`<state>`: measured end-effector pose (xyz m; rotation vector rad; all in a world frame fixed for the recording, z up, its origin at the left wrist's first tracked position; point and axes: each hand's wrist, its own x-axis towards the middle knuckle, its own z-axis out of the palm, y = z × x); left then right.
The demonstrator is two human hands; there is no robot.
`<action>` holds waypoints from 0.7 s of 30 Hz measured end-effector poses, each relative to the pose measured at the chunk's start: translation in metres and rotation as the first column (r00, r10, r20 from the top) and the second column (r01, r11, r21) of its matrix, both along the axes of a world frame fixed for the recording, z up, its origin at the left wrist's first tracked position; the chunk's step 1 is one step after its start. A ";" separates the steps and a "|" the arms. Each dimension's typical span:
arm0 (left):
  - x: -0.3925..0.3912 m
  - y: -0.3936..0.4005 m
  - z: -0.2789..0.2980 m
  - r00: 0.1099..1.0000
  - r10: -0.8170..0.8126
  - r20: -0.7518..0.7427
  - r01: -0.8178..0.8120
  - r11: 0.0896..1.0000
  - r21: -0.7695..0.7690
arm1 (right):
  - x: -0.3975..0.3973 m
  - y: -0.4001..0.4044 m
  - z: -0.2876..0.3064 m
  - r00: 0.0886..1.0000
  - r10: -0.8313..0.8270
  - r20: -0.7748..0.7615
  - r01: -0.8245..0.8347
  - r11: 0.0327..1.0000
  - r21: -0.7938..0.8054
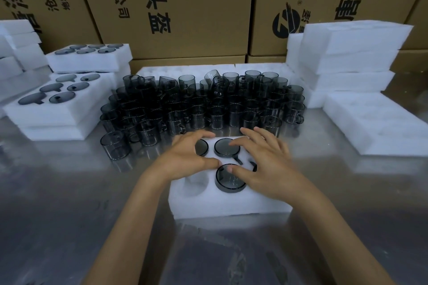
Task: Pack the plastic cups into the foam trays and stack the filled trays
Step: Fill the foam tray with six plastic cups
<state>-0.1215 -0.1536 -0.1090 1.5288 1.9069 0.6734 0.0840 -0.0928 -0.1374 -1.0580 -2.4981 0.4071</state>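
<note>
A white foam tray [231,206] lies on the metal table in front of me. Dark smoky plastic cups sit in its pockets: one at the far middle [225,149], one at the near middle [228,181], one at the far left [202,147]. The near left pocket [195,184] is empty. My left hand [185,157] rests on the tray's left side, fingers spread over the far left cup. My right hand [264,162] lies flat over the right side, fingertips pressing the two middle cups and hiding the right pockets. A crowd of loose cups [201,104] stands behind the tray.
Filled foam trays [58,109] are stacked at the left, another filled stack [90,58] behind them. Empty foam trays [347,58] pile up at the right, one lying flat [375,122]. One cup [115,148] lies on its side. Cardboard boxes [185,7] wall the back.
</note>
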 end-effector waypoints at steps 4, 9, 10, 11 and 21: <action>-0.016 0.004 -0.007 0.934 0.161 0.319 -0.246 0.937 0.249 | 0.002 0.000 0.003 0.996 0.021 -0.086 -0.024 0.999 -0.025; -0.050 0.020 -0.033 0.867 0.371 0.333 -0.458 0.857 0.236 | 0.003 0.000 0.009 0.946 -0.020 -0.322 -0.041 0.983 -0.181; -0.053 0.024 -0.037 0.864 0.362 0.352 -0.448 0.870 0.205 | 0.003 0.000 0.010 0.942 -0.028 -0.334 -0.040 0.980 -0.195; -0.056 0.028 -0.041 0.862 0.365 0.352 -0.447 0.874 0.189 | 0.003 0.000 0.010 0.943 -0.030 -0.332 -0.039 0.979 -0.201; -0.061 0.040 -0.053 0.887 0.394 0.241 -0.457 0.823 0.337 | 0.003 -0.001 0.009 0.949 -0.044 -0.314 -0.022 0.979 -0.202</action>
